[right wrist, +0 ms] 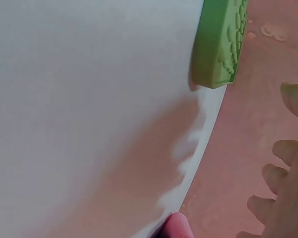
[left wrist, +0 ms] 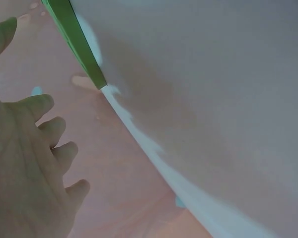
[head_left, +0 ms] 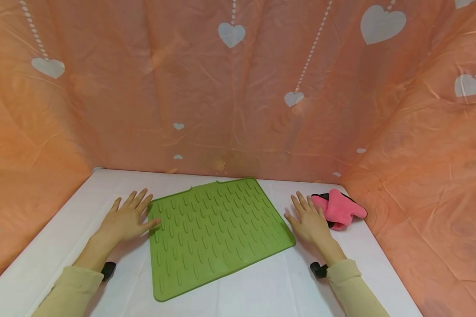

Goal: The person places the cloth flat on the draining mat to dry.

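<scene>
A green ridged mat (head_left: 218, 229), like a dish-drying mat, lies slightly askew on the white table. My left hand (head_left: 124, 222) is spread beside its left edge, and the thumb overlaps that edge in the head view. In the left wrist view this hand (left wrist: 27, 163) hovers above the table, holding nothing. Off the mat's right corner, my right hand (head_left: 310, 222) is also spread and holds nothing. Its fingers appear raised from the table in the right wrist view. Close behind it lies a crumpled pink cloth (head_left: 339, 209) with black parts.
The white table (head_left: 258, 290) ends at an orange curtain (head_left: 206, 97) with pale hearts, which hangs behind and on both sides. A black wrist band piece (head_left: 109, 270) shows at the left wrist, and another (head_left: 318, 270) at the right.
</scene>
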A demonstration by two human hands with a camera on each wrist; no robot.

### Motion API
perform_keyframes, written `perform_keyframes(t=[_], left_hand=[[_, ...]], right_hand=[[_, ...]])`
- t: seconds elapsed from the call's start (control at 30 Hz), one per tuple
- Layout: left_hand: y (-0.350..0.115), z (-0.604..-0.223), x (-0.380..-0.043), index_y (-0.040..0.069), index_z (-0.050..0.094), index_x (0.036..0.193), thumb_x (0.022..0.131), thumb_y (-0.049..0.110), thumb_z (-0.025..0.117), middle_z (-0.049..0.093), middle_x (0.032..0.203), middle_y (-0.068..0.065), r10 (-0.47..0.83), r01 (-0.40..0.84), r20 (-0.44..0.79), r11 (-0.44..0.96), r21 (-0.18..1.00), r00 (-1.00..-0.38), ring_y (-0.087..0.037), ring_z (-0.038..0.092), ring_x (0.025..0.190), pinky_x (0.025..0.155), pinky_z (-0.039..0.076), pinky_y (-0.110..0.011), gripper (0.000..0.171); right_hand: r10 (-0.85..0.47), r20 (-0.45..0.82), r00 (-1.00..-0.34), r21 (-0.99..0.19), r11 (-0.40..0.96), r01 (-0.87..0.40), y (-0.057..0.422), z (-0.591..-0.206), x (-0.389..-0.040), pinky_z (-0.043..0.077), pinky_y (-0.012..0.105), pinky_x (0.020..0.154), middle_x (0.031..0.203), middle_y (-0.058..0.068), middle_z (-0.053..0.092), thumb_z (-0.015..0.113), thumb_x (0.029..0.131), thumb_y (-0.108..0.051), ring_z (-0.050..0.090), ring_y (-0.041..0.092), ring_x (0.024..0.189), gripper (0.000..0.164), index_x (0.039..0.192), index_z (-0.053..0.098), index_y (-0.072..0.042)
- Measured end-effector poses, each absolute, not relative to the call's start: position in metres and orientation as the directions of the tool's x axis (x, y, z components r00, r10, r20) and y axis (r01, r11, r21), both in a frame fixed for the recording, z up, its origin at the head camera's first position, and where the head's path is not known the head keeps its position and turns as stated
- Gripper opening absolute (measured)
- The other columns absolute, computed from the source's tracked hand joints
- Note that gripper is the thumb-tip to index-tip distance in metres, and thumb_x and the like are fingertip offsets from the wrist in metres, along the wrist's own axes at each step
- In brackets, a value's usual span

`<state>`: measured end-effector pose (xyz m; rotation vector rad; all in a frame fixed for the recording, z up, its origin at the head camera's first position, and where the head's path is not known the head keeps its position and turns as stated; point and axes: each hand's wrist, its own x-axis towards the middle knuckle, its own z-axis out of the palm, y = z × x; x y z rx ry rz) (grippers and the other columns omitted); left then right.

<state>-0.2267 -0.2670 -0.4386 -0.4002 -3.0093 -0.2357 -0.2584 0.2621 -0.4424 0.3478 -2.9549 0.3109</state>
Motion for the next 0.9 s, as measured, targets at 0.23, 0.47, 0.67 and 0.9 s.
perform_keyframes(t=[0.23,0.47,0.67,0.9], left_hand=[[-0.267,-0.441,-0.220,-0.002,0.035,0.159,0.096,0.065,0.059,0.026,0.166,-0.028,0.251,0.268,0.131,0.955,0.130,-0.959,-0.054,0.025,0.149,0.114,0.017,-0.077,0.095],[-0.267,-0.442,-0.210,-0.002,0.034,0.159,0.097,0.065,0.058,0.026,0.166,-0.026,0.247,0.264,0.132,0.954,0.138,-0.960,-0.053,0.024,0.149,0.114,0.017,-0.076,0.095],[-0.268,-0.440,-0.201,-0.001,0.034,0.160,0.097,0.064,0.059,0.026,0.166,-0.026,0.250,0.268,0.136,0.953,0.139,-0.959,-0.053,0.024,0.150,0.115,0.016,-0.076,0.094],[-0.269,-0.442,-0.190,-0.001,0.040,0.157,0.094,0.065,0.062,0.030,0.165,-0.024,0.274,0.291,0.137,0.949,0.118,-0.952,-0.052,0.028,0.148,0.115,0.019,-0.075,0.094]], right_hand=[[-0.198,0.205,-0.959,-0.196,0.951,-0.238,0.265,-0.437,-0.251,0.014,0.072,0.119,0.170,0.017,0.024,0.053,0.106,-0.046,0.019,0.047,0.154,0.071,0.162,0.034,-0.007],[-0.203,0.252,-0.946,-0.196,0.947,-0.255,0.276,-0.437,-0.245,0.013,0.071,0.120,0.169,0.019,0.027,0.055,0.105,-0.044,0.025,0.051,0.151,0.071,0.161,0.036,-0.004],[-0.186,0.245,-0.951,-0.219,0.945,-0.241,0.292,-0.436,-0.242,0.011,0.072,0.120,0.167,0.023,0.028,0.058,0.104,-0.041,0.021,0.052,0.152,0.071,0.160,0.037,-0.002],[-0.171,0.204,-0.964,-0.200,0.956,-0.213,0.310,-0.434,-0.239,0.009,0.072,0.119,0.166,0.026,0.028,0.057,0.105,-0.043,0.020,0.052,0.152,0.073,0.160,0.035,-0.001]])
